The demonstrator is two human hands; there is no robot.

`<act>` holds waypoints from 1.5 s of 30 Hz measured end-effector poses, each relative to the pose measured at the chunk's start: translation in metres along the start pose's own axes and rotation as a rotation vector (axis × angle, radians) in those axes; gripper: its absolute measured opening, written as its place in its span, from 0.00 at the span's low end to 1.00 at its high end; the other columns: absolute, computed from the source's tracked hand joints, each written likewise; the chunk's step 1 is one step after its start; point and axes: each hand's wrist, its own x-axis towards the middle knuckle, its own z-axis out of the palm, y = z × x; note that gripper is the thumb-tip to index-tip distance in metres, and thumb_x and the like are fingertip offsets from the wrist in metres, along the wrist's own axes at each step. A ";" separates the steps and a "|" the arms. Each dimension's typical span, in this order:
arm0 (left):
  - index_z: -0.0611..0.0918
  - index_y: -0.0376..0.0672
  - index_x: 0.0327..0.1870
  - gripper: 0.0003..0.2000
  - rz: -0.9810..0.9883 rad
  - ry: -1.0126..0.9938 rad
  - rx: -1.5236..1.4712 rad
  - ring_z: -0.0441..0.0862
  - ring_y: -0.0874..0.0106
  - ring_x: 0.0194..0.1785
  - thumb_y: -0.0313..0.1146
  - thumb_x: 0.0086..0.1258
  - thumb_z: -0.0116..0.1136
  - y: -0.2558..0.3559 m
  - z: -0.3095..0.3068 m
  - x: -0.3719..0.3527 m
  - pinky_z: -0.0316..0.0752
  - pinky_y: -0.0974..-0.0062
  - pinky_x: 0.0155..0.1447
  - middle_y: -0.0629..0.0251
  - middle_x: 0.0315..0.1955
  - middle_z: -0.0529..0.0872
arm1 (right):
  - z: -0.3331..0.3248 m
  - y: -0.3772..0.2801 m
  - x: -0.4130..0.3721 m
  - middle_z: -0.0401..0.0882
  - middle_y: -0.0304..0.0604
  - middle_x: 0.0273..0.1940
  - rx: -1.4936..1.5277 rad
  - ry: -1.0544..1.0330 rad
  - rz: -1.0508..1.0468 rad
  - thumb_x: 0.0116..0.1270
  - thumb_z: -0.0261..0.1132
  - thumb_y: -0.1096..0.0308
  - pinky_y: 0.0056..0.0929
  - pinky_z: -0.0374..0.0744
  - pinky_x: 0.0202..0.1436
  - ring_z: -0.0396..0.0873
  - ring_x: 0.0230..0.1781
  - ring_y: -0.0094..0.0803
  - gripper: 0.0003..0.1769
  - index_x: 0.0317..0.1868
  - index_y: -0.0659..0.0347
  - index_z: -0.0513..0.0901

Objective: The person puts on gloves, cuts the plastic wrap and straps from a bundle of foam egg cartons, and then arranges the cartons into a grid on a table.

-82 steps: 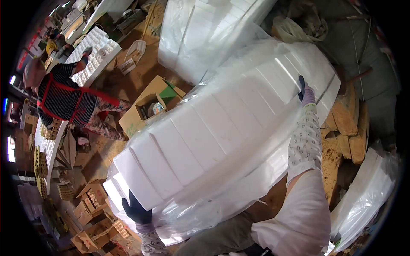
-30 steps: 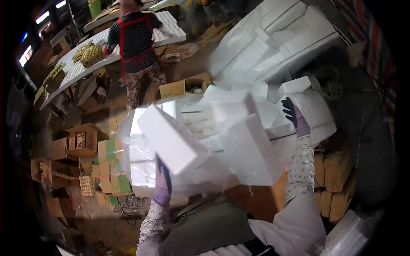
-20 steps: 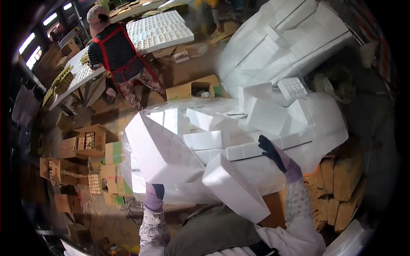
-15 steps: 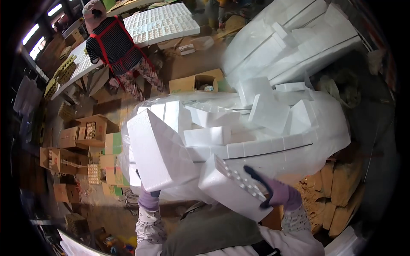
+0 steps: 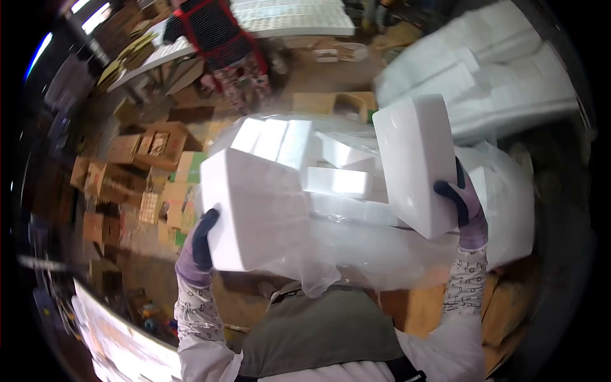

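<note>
My left hand [image 5: 198, 249], in a purple glove with dark fingers, is closed on the left side of a white foam block [image 5: 254, 210], tilted in front of me. On the right, my right hand [image 5: 466, 202] grips a second white foam block [image 5: 414, 165], which stands nearly upright with its broad smooth face toward me. Beneath and between them lies a large clear plastic bag [image 5: 356, 248] with several white foam pieces [image 5: 337, 183] inside. The far sides of both held blocks are hidden.
Another plastic-wrapped foam bundle [image 5: 484, 83] stands at the back right. Open cardboard boxes [image 5: 162, 146] crowd the floor at left. A person [image 5: 219, 38] in a red apron stands by a long white table [image 5: 293, 19]. Brown sacks [image 5: 509, 312] lie at lower right.
My right hand has lifted its foam block up and to the right, turning it upright. The left block has come down slightly and turned, and my left hand shows more. The whole view has shifted.
</note>
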 end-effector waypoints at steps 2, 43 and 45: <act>0.73 0.35 0.68 0.28 -0.023 0.064 0.020 0.84 0.63 0.56 0.45 0.74 0.59 -0.002 0.015 -0.014 0.81 0.64 0.60 0.54 0.56 0.84 | 0.044 -0.011 0.018 0.78 0.44 0.60 0.069 -0.066 0.107 0.58 0.72 0.77 0.29 0.77 0.60 0.77 0.57 0.31 0.42 0.73 0.66 0.65; 0.60 0.41 0.79 0.29 0.866 0.661 -0.054 0.60 0.59 0.78 0.45 0.82 0.41 -0.063 -0.198 -0.072 0.50 0.60 0.81 0.54 0.77 0.61 | 0.169 0.058 -0.033 0.69 0.60 0.64 -0.925 0.127 -0.721 0.62 0.70 0.54 0.49 0.71 0.68 0.70 0.63 0.54 0.39 0.69 0.66 0.69; 0.62 0.39 0.77 0.27 0.830 0.480 0.153 0.64 0.60 0.76 0.42 0.83 0.41 -0.033 -0.070 -0.017 0.56 0.61 0.80 0.52 0.74 0.66 | 0.071 0.083 -0.008 0.71 0.62 0.65 -0.888 0.348 -0.592 0.62 0.71 0.57 0.47 0.70 0.70 0.71 0.64 0.55 0.39 0.68 0.68 0.70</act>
